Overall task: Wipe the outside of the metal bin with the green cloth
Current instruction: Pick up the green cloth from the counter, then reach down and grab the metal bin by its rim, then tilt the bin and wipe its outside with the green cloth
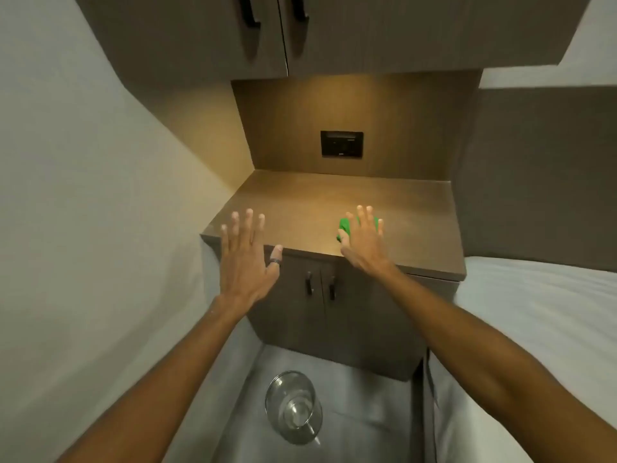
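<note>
A shiny metal bin [293,407] stands on the grey floor below, between my forearms, its round mouth facing up. The green cloth [345,226] lies bunched on the brown counter top, mostly hidden under my right hand [364,238]. That hand hovers flat over the cloth, fingers spread, and no grip on it shows. My left hand [247,255], a dark ring on its thumb, is spread open over the counter's front left corner and holds nothing.
The brown counter [334,198] has two small doors with dark handles [320,287] below. A black wall socket [341,144] sits in the lit back panel, upper cabinets above. A grey wall stands left, and a white bed [541,312] lies right.
</note>
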The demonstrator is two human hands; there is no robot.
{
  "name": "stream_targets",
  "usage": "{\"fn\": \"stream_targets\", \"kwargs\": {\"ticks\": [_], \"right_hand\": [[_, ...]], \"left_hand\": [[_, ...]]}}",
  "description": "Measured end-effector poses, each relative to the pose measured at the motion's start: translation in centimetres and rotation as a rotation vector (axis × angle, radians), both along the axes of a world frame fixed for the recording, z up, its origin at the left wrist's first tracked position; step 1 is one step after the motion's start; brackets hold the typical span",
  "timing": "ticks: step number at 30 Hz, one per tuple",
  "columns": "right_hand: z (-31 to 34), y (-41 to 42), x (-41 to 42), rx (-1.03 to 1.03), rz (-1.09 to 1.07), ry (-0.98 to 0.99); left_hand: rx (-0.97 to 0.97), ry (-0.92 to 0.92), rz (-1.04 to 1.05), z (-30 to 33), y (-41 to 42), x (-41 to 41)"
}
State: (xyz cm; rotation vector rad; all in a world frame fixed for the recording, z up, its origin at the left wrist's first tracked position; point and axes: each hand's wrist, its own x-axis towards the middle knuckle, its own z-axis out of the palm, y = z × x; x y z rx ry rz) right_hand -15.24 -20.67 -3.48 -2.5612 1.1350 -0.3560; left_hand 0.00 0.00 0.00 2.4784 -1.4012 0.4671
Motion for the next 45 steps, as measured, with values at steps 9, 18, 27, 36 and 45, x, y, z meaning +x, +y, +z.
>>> {"fn": "stream_targets", "kwargs": {"ticks": [9, 18, 27, 36, 45], "right_hand": [[-5.0, -6.7, 4.0, 0.090, -0.072, 0.206], [-9.7, 2.0, 4.3, -0.083, 0.087, -0.104], [-31.2, 12.8, 0.3, 0.619, -0.132, -0.154], [-67.3, 17.0, -2.0, 1.269, -0.934, -0.617], [-74.4, 20.9, -4.3, 1.406, -1.162, -0.878]], "left_hand": [[0.243, 0.056, -0.034, -5.8, 0.6, 1.1], [0.298, 0.290, -0.102, -13.4, 5.4, 1.5], [0.578, 1.066, 0.107, -33.6, 8.7, -1.6], [0.847, 0.831, -0.076, -69.5, 7.1, -2.7], [0.427, 0.766, -0.011, -74.0, 8.4, 1.9]]}}
